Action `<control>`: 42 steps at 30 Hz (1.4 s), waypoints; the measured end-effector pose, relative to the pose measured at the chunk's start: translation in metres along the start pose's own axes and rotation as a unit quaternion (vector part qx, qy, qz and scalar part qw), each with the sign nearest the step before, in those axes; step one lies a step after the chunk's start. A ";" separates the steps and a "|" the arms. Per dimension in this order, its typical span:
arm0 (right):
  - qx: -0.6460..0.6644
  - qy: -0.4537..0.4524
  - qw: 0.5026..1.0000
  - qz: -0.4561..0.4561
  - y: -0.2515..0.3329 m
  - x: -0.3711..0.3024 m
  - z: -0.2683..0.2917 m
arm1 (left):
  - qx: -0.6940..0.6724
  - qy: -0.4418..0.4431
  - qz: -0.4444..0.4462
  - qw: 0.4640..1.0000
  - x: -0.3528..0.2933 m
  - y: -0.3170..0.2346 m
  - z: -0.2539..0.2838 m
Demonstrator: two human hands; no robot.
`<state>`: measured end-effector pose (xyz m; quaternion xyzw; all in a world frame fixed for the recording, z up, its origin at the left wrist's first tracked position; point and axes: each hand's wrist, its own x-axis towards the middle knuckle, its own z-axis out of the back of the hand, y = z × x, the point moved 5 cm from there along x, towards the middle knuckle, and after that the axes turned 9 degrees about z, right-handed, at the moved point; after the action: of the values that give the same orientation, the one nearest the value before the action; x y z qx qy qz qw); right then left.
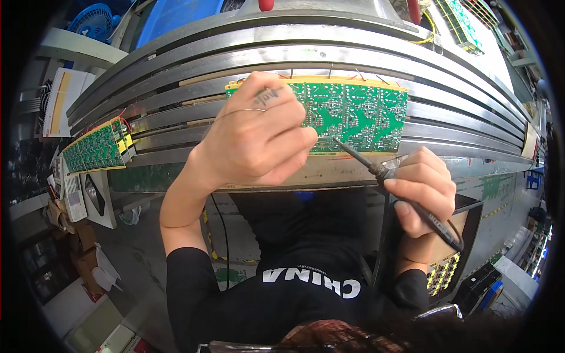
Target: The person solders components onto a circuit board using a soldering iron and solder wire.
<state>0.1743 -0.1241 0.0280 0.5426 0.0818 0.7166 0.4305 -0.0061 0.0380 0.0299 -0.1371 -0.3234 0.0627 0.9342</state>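
A green circuit board panel with yellow edges lies on the metal rails in front of me, covered in small solder points and parts. My right hand grips a soldering iron by its black handle. The iron's thin tip reaches the lower middle of the board. Closed above the board's left part is my left hand, its fingers curled. A thin wire, likely solder, curves over the back of this hand, and its end by the fingertips is hidden. Some leads stick up along the board's far edge.
Long parallel metal rails span the bench. Another green board rests at their left end. Beyond the rails are a blue bin and red handles. A blue fan stands far left, and a black cable hangs below the bench edge.
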 end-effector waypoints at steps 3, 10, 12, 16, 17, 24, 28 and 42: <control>-0.047 -0.013 0.998 0.039 0.012 -0.001 -0.002 | 0.006 -0.039 0.039 0.998 -0.002 0.003 0.012; -0.015 -0.127 0.991 0.035 -0.007 -0.025 0.011 | -0.006 -0.156 0.200 0.967 -0.042 0.001 0.019; 0.002 -0.157 0.987 0.020 -0.011 -0.033 0.014 | -0.106 -0.237 0.269 0.927 -0.065 0.007 0.003; 0.008 -0.180 0.984 -0.001 -0.018 -0.043 0.015 | -0.226 -0.278 0.346 0.867 -0.080 -0.006 -0.018; 0.010 -0.183 0.983 -0.006 -0.020 -0.044 0.014 | -0.256 -0.281 0.368 0.848 -0.082 -0.011 -0.022; 0.017 -0.195 0.981 0.002 -0.016 -0.041 0.011 | -0.219 -0.206 0.385 0.872 -0.074 -0.025 -0.050; 0.004 -0.197 0.980 -0.014 -0.027 -0.046 0.019 | -0.149 -0.131 0.401 0.894 -0.075 -0.018 -0.054; -0.004 -0.223 0.974 0.038 -0.026 -0.048 0.015 | 0.084 0.017 -0.001 0.996 0.000 0.010 0.008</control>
<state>0.2028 -0.1476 -0.0151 0.6896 -0.0403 0.5938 0.4125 -0.0116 0.0496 0.0330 -0.0587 -0.3009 0.0864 0.9479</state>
